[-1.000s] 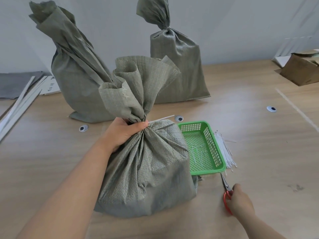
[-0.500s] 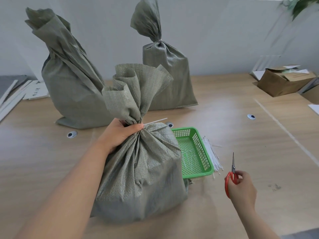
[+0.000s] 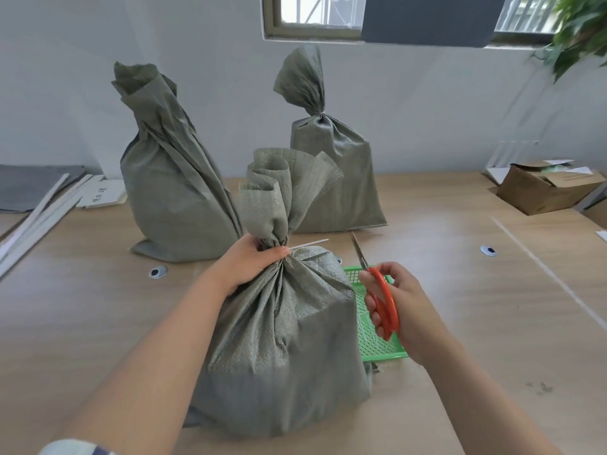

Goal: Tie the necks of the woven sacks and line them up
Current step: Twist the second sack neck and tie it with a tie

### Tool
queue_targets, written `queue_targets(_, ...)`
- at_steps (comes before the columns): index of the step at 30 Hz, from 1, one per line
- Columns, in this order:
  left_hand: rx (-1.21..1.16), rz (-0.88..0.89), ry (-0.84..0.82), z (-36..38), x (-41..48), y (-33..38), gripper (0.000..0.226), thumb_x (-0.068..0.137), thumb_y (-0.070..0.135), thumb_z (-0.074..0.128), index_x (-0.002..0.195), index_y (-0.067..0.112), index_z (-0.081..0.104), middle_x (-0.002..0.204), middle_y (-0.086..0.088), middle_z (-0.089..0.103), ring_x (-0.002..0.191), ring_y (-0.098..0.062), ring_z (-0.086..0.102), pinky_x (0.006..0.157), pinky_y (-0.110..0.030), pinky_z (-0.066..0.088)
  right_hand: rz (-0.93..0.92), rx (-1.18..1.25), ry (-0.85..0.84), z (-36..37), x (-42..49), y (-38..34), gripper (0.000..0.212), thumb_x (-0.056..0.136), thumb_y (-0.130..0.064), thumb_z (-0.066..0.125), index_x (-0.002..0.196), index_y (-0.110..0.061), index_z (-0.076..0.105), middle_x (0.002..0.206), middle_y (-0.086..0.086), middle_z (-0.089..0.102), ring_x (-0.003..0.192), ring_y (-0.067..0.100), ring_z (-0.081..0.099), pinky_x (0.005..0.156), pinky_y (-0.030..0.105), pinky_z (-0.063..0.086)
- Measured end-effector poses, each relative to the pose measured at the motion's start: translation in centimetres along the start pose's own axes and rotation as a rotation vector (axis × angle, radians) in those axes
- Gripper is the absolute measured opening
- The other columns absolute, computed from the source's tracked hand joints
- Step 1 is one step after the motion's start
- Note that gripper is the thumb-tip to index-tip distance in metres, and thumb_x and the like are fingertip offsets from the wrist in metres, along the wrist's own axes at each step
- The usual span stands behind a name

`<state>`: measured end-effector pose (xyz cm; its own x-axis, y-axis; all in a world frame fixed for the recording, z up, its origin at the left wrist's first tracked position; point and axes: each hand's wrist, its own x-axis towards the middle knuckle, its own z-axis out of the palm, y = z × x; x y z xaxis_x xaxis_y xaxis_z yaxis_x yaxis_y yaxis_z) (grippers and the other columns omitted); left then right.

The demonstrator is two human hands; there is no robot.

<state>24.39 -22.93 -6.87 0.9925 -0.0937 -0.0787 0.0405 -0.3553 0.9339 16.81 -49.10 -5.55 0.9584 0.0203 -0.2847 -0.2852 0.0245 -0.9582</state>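
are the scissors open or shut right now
Shut: the blades of the scissors lie together as one narrow point, held up in the right hand beside the near sack.

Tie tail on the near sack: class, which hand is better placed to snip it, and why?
Right, likely. The right hand holds the red scissors, blades up near the white tie tail; the left hand grips the near sack's neck.

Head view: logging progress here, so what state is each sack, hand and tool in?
Near sack: upright, neck bunched, white tie sticking out.
Left hand: grips its neck.
Scissors: blades closed.
Right hand: holds the scissors.
Back right sack: upright, neck tied.
Back left sack: neck twisted, no tie visible.
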Motion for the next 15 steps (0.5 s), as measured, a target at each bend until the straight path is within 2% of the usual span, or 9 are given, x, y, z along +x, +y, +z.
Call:
queue_targets(2, 0.003, -0.024, 0.0, -0.1, 0.1, 0.1, 0.034, 0.078, 0.044, 0.074, 0.102, 0.02, 0.074, 0.099, 0.002, 0.077, 0.101, -0.017, 0.071, 0.1, -0.046, 0.051, 0.078, 0.055, -0.138, 1.1, -0.3, -1.0, 0.025, 0.093, -0.028, 0.067, 0.108, -0.012, 0.055, 0.059, 0.008, 0.052, 0.041, 0.019, 0.044, 0.036, 0.021, 0.037)
queue_targets(4, -0.003, -0.046, 0.008, -0.1, 0.2, 0.2, 0.027, 0.083, 0.039, 0.073, 0.103, 0.021, 0.073, 0.1, 0.002, 0.077, 0.101, -0.016, 0.07, 0.102, -0.046, 0.05, 0.133, 0.098, -0.26, 2.0, -0.4, -1.7, 0.023, 0.092, -0.032, 0.066, 0.099, -0.013, 0.056, 0.06, 0.009, 0.052, 0.041, 0.018, 0.044, 0.035, 0.021, 0.038)
queue_targets(6, -0.013, -0.061, 0.004, 0.0, 0.2, 0.3, 0.029, 0.081, 0.039, 0.074, 0.105, 0.021, 0.072, 0.101, 0.002, 0.077, 0.102, -0.017, 0.07, 0.102, -0.048, 0.05, 0.199, 0.139, -0.342, 2.9, -0.3, -2.2, 0.025, 0.091, -0.036, 0.064, 0.087, -0.014, 0.054, 0.059, 0.008, 0.05, 0.04, 0.017, 0.042, 0.035, 0.021, 0.037)
queue_targets(10, 0.008, -0.019, 0.036, 0.1, -0.1, 0.3, 0.028, 0.083, 0.035, 0.077, 0.106, 0.02, 0.072, 0.101, 0.003, 0.076, 0.102, -0.014, 0.069, 0.101, -0.044, 0.051, 0.302, 0.136, -0.375, 4.2, 0.0, -3.1, 0.033, 0.089, -0.04, 0.065, 0.073, -0.014, 0.052, 0.058, 0.008, 0.051, 0.04, 0.016, 0.043, 0.035, 0.02, 0.037)
queue_targets(15, 0.164, 0.097, 0.186, -0.3, -0.7, 0.0, 0.032, 0.084, 0.034, 0.077, 0.11, 0.017, 0.072, 0.105, 0.006, 0.073, 0.103, -0.011, 0.066, 0.093, -0.032, 0.05, 0.304, 0.057, -0.363, 5.5, 0.4, -2.8, 0.039, 0.091, -0.042, 0.063, 0.072, -0.01, 0.051, 0.06, 0.008, 0.052, 0.04, 0.016, 0.046, 0.037, 0.022, 0.04)
